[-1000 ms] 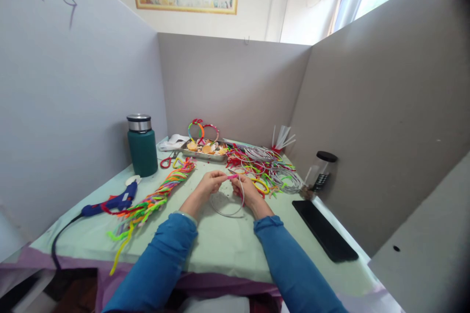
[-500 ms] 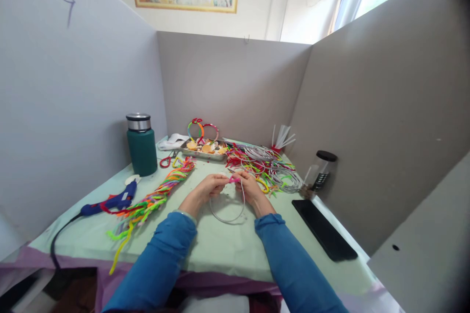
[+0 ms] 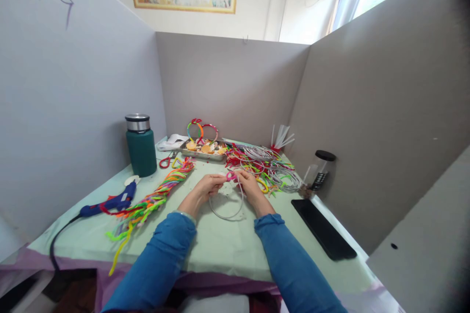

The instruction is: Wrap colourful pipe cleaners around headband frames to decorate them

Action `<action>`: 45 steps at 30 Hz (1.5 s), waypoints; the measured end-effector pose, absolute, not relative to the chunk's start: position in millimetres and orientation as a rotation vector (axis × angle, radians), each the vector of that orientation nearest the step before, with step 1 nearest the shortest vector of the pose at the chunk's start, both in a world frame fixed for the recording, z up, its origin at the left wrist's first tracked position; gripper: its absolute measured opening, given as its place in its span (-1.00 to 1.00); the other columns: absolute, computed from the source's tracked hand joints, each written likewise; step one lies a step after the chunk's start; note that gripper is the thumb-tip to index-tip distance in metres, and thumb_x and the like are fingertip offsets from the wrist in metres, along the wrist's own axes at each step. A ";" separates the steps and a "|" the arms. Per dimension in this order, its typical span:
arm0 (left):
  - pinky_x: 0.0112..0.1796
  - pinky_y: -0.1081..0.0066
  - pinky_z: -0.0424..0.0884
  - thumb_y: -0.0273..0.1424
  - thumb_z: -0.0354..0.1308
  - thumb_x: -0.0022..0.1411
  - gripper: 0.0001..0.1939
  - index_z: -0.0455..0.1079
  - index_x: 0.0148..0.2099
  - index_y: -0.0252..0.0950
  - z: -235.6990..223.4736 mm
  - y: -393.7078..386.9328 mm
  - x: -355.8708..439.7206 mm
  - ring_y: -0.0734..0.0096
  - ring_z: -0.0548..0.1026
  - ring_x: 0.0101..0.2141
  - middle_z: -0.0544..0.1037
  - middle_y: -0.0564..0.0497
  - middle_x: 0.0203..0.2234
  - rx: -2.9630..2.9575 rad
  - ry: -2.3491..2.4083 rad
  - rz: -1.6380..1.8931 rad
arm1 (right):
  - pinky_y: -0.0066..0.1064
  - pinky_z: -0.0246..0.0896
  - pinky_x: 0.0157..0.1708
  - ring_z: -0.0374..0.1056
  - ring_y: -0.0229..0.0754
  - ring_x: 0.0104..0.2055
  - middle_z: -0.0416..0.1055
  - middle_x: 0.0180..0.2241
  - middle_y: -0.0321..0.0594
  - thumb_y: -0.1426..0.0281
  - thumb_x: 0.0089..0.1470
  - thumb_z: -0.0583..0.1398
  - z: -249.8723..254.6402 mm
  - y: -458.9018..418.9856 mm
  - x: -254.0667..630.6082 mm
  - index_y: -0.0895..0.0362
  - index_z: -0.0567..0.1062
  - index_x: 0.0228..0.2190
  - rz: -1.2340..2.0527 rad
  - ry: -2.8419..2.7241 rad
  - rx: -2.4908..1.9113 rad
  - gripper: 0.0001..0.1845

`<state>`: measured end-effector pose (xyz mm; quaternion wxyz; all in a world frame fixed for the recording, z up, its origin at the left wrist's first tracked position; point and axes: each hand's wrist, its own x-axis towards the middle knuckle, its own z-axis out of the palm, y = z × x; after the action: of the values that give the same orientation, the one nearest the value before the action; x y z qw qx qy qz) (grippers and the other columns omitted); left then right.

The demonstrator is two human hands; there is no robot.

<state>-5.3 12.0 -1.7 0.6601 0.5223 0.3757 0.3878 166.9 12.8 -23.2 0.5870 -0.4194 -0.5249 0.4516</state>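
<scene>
Nearest, both blue sleeves [image 3: 157,259] come in from the table's edge, the forearms angling inward and forward on either side of the grey loop [image 3: 223,218], wrists low. Between the hands, the loop hangs with its lower curve toward the person, apparently close to the cloth [image 3: 227,254]. At the loop's far side, the left hand [image 3: 210,187] pinches one end of a pink strip [image 3: 230,176] and the right hand [image 3: 248,187] pinches the other, their fingertips nearly meeting; whether the right fingers also clamp the wire cannot be told. The strip bends into a small curl there. As for progress, the work looks early: the loop's visible wire is bare, and the pink seems unsettled. Left of the loop lie a glue gun [image 3: 123,200] and a bundle [image 3: 169,185] of fuzzy stems, plenty left. Beyond the loop, two coloured hoops [image 3: 202,132], seemingly complete, stand by the tray [image 3: 205,156].
</scene>
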 end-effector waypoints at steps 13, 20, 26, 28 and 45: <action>-0.72 0.53 -0.29 -0.25 0.33 -0.14 -0.66 0.33 -0.39 -0.37 -1.6 10.7 -6.4 0.78 -0.07 -0.77 0.30 0.16 -0.66 1.213 0.844 0.792 | -0.47 -0.14 -0.64 0.04 -0.35 -0.64 0.30 -0.62 -0.36 0.18 -0.20 0.27 -21.0 11.8 169.6 0.12 0.51 -0.42 1.013 -1.185 -0.923 -0.70; -0.74 0.54 -0.26 -0.22 0.31 -0.12 -0.66 0.32 -0.41 -0.36 -5.6 11.1 -5.0 0.77 -0.08 -0.78 0.29 0.17 -0.70 1.279 0.860 0.726 | -0.46 -0.01 -0.54 0.15 -0.31 -0.54 0.40 -0.53 -0.30 0.23 -0.19 0.29 -17.6 11.7 169.5 0.12 0.52 -0.44 0.946 -1.179 -0.853 -0.75; -0.74 0.56 -0.23 -0.25 0.32 -0.15 -0.63 0.31 -0.34 -0.35 -4.8 11.1 -3.0 0.79 -0.02 -0.78 0.36 0.13 -0.63 1.266 0.887 0.800 | -0.46 -0.05 -0.58 0.10 -0.33 -0.58 0.43 -0.48 -0.27 0.19 -0.18 0.28 -18.7 11.8 170.3 0.12 0.52 -0.44 0.938 -1.183 -0.889 -0.72; -0.74 0.55 -0.23 -0.25 0.32 -0.14 -0.64 0.31 -0.37 -0.36 -4.0 9.9 -2.2 0.79 -0.02 -0.78 0.35 0.14 -0.63 1.279 0.905 0.805 | -0.46 -0.04 -0.58 0.11 -0.32 -0.58 0.43 -0.49 -0.26 0.17 -0.20 0.28 -17.8 11.1 169.8 0.13 0.53 -0.44 0.921 -1.186 -0.906 -0.70; -0.73 0.58 -0.22 -0.39 0.24 -0.05 -0.75 0.23 -0.34 -0.32 -7.7 16.6 -1.6 0.82 -0.02 -0.78 0.39 0.12 -0.54 1.127 0.875 0.945 | -0.35 0.17 -0.27 0.30 -0.14 -0.30 0.44 -0.38 -0.19 0.14 -0.09 0.21 -19.7 15.1 168.9 0.13 0.50 -0.39 0.678 -1.236 -0.971 -0.68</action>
<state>-1.6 16.6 -7.7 0.6555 0.4972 0.3862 0.4171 168.9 15.1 -19.7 0.6556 -0.4283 -0.5454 0.2989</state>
